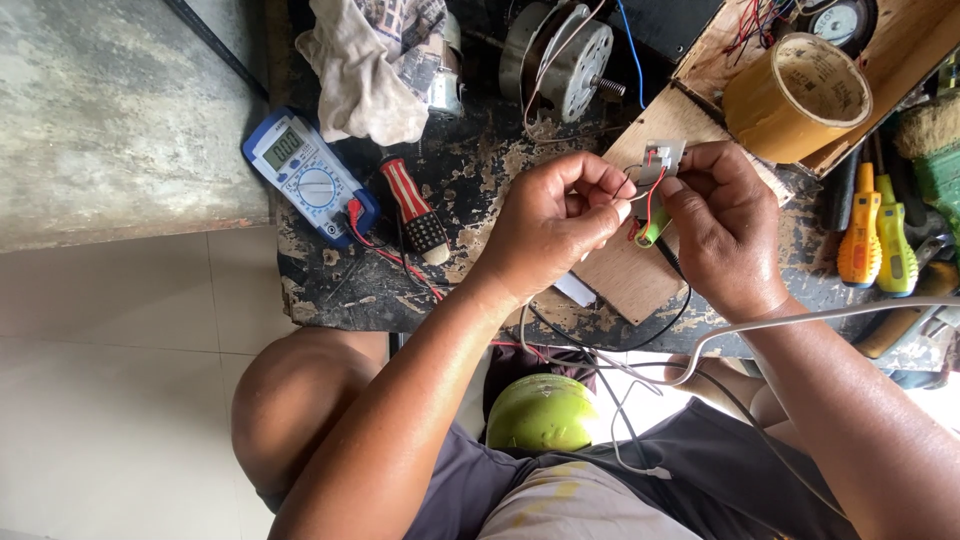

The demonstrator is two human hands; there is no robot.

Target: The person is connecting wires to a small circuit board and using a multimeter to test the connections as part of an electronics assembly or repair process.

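Red wires (652, 196) and small grey part (661, 160) pinched between both hands (640, 215).

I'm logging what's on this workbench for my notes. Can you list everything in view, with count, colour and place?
multimeter: one, blue, bench left
rag: one, off-white, top
screwdriver: one, red-and-white striped handle, beside meter
motor: one, grey metal, top centre
tape roll: one, tan, top right
yellow screwdrivers: two, right edge
plywood board: one, brown, under hands
small wired component: one, grey, red wires, between hands
green round object: one, at lap
left hand: pinching wires
right hand: holding component
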